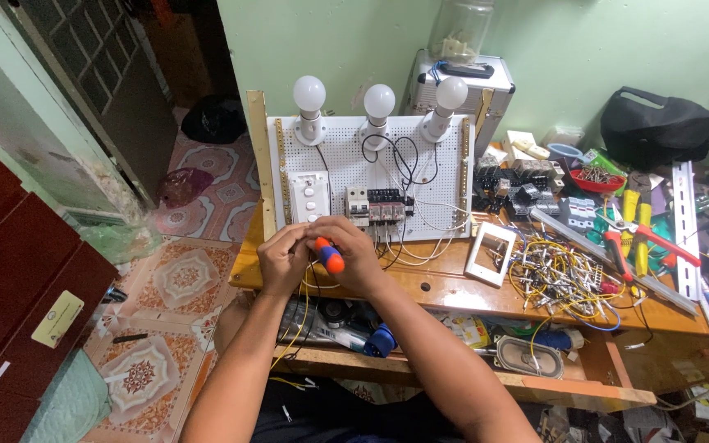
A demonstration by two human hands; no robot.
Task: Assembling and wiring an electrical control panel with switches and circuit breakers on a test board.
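A white pegboard panel (436, 176) leans upright on a wooden workbench (453, 287), carrying three white bulbs (379, 100), a white switch plate (309, 197) and a row of circuit breakers (375, 205) with black and white wires. Both my hands meet at the panel's lower left edge. My right hand (354, 254) grips a screwdriver with an orange and blue handle (328, 254). My left hand (285, 258) is closed around something small beside it; what it pinches is hidden. Yellow wire (301, 316) trails down from my hands.
A white frame (490, 253) and a heap of cut wire pieces (555, 275) lie to the right, with red and yellow pliers (629, 238), metal rails (684, 209), a red bowl (596, 179) and a black bag (656, 123). An open drawer (420, 332) holds clutter below.
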